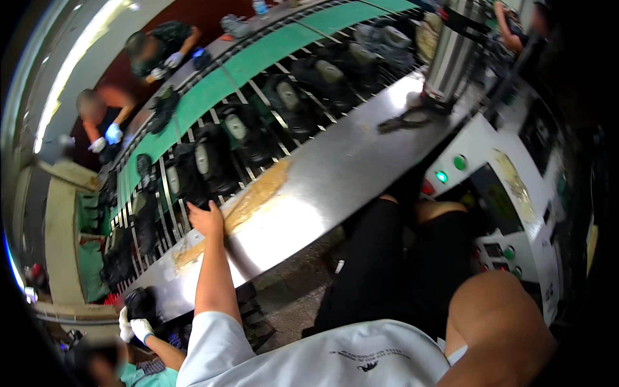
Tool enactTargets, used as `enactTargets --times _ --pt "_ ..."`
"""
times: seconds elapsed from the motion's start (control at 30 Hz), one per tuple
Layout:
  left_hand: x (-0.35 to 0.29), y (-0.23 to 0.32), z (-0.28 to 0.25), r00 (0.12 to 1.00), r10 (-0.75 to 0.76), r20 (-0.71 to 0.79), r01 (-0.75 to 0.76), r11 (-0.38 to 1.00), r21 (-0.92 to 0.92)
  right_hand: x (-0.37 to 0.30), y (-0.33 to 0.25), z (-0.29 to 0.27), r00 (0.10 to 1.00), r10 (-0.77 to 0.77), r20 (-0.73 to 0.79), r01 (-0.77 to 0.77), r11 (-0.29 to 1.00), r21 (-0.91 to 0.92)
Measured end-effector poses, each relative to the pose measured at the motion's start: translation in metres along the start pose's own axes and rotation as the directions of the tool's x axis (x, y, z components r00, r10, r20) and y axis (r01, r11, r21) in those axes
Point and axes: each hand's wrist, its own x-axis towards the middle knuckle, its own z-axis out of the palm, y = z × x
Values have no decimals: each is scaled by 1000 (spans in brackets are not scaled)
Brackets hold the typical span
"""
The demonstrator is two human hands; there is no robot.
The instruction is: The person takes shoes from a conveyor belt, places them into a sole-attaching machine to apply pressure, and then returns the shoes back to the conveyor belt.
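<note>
- Dim workshop scene with heavy fisheye bending and black corners
- A long ceiling light strip point(71, 61) glows at upper left
- White glare on the steel counter point(290, 222)
- Edges soft and blurred, right side in deep shadow

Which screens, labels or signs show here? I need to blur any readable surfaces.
Screen: on the white control panel at right; dark, slanted rectangle with a greenish tint.
Worn label: beside the screen on the panel; yellowish, peeling strip.
Small labels: low on the panel near the green buttons; tiny dark marks, too small to tell.
Shirt print: on the white shirt at bottom; small dark mark.
No packages or wall signs show.
</note>
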Motion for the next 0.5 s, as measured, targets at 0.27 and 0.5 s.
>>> enactTargets --times 0.27,0.5 --pt "-90 22 -17 960 280 22 -279 959 -45 -22 -32 -10 998 -49 -47 41 988 -150" --pt "-91 24 -18 969 242 42 -241 970 -21 -34 -54 -19 996 -83 -42 68 960 -272"
